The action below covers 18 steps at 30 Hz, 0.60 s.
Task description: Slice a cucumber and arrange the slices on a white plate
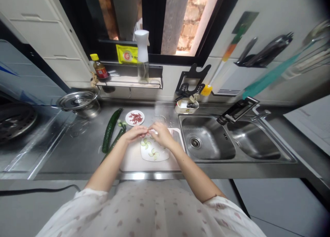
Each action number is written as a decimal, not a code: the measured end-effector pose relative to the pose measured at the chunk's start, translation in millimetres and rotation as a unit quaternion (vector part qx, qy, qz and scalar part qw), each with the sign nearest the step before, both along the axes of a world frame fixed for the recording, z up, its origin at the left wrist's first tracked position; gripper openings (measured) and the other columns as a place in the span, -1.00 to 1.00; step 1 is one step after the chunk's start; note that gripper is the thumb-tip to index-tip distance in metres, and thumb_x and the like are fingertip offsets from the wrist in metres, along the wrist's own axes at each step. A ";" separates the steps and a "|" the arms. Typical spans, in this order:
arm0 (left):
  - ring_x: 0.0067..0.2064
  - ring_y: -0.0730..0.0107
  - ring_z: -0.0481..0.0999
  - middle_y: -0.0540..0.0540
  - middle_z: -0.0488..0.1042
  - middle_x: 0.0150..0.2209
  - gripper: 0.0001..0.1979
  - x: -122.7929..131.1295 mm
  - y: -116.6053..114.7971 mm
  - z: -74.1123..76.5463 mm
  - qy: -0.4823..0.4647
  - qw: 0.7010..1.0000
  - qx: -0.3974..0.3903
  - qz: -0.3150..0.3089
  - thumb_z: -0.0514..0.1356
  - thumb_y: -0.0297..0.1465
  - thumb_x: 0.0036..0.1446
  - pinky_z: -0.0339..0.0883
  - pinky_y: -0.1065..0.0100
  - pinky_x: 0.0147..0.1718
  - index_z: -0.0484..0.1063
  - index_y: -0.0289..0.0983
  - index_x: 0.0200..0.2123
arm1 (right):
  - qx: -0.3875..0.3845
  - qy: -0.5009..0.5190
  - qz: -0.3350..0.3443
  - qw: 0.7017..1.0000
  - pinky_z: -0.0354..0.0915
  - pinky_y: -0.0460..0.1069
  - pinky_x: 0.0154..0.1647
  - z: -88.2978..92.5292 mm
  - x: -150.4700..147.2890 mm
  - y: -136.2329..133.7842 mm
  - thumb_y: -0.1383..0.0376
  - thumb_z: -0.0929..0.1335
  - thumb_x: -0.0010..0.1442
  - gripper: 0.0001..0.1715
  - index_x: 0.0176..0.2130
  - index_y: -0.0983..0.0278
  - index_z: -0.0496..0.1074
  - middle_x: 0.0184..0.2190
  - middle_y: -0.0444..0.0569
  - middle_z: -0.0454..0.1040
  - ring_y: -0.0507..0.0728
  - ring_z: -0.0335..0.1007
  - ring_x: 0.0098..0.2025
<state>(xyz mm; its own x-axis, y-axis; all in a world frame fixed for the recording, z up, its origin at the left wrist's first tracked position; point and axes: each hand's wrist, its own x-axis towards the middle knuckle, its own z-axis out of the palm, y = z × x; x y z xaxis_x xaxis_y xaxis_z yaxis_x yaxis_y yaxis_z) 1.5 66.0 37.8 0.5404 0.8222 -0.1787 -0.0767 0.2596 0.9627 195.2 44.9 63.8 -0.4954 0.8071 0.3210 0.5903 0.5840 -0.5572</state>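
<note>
My left hand (136,132) and my right hand (162,134) meet at the fingertips over the far edge of a white plate (160,157). Both have their fingers pinched together; whatever is between them is too small to make out. Thin green-edged cucumber slices (154,153) lie on the plate in pinwheel shapes, partly covered by my hands. Under the plate is a pale cutting board (131,161). Left of the board lie a whole cucumber (111,132) and a narrower cucumber piece (118,138), partly behind my left forearm. Small cucumber bits (122,124) lie beside them.
A small white dish (135,118) of red bits stands behind my hands. Right of the board is a double steel sink (210,137) with a black faucet (235,111). A lidded steel pot (79,104) stands at the back left. Above, a wall shelf (129,82) carries bottles.
</note>
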 end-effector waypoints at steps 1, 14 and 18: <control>-0.56 0.57 0.19 -0.04 0.38 -0.58 -0.72 0.0 -0.5 0.7 0.000 1.000 0.000 -0.006 0.33 -0.23 -0.05 0.04 0.48 -0.58 0.48 -0.36 -0.52 | 0.003 0.001 0.002 1.000 0.16 0.00 -0.12 0.9 -0.1 -1.0 0.31 0.31 0.24 -0.88 -0.21 0.25 0.45 -0.26 -0.03 0.39 0.14 0.27 -0.16; -0.50 0.56 0.29 -0.09 0.46 -0.47 -0.65 -4.0 -2.4 -10.6 -0.003 1.000 -0.008 -0.018 0.31 -0.17 0.00 0.10 0.49 -0.54 0.51 -0.40 -0.40 | 0.008 0.018 -0.007 1.000 0.16 0.00 -0.15 -4.2 0.7 -4.1 0.38 0.31 0.21 -0.92 -0.28 0.26 0.42 -0.30 -0.04 0.39 0.13 0.27 -0.20; -0.48 0.54 0.33 -0.08 0.47 -0.47 -0.69 -5.0 -4.3 -7.7 0.025 0.999 0.022 -0.018 0.33 -0.20 -0.04 0.16 0.48 -0.50 0.51 -0.39 -0.42 | 0.003 0.022 -0.005 1.000 0.16 -0.01 -0.16 -6.0 -0.4 -5.4 0.38 0.32 0.20 -0.94 -0.29 0.26 0.42 -0.32 -0.05 0.39 0.12 0.28 -0.21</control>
